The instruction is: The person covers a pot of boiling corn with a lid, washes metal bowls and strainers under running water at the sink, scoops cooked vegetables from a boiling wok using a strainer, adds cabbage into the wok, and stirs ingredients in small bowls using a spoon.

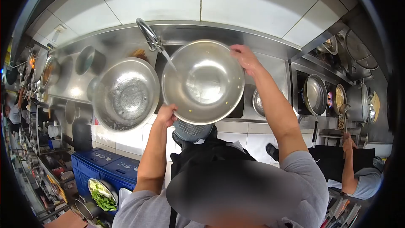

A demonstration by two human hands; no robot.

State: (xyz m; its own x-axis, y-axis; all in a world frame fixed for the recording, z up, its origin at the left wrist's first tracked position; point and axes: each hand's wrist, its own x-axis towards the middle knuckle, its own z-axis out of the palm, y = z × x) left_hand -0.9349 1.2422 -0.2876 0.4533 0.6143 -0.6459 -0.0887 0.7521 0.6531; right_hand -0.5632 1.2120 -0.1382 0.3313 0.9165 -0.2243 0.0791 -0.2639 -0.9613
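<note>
Across the middle of the frame, a rinse in hand, judging by the running water. Likely called for next: a firm two-sided hold and a slow tilt, to carry the yellow bits (226, 103) over the rim of the wide bowl (204, 82).

At lower left, leafy greens (102, 197), pale-ribbed and crinkled, in a round metal dish (113, 191); just above, a blue crate (99, 156), seemingly hard plastic. Left of centre, a steel colander (127, 93), round, pierced with small holes around its wall. At upper centre-left, a curved, glossy chrome tap (145, 29), with its stream falling inside the wide bowl.

At centre, over the sink (159, 65), that bowl: smooth brushed metal, flat-bottomed, flaring. On its lower-left rim, left hand (167, 115) closed in a pinch; on its upper-right rim, right hand (245, 58) with fingers hooked over the edge, undersides hidden.

Farther right, a smaller metal bowl (258, 102), partly hidden; then a shallow, round steel pan (315, 95) with a dark handle.
</note>
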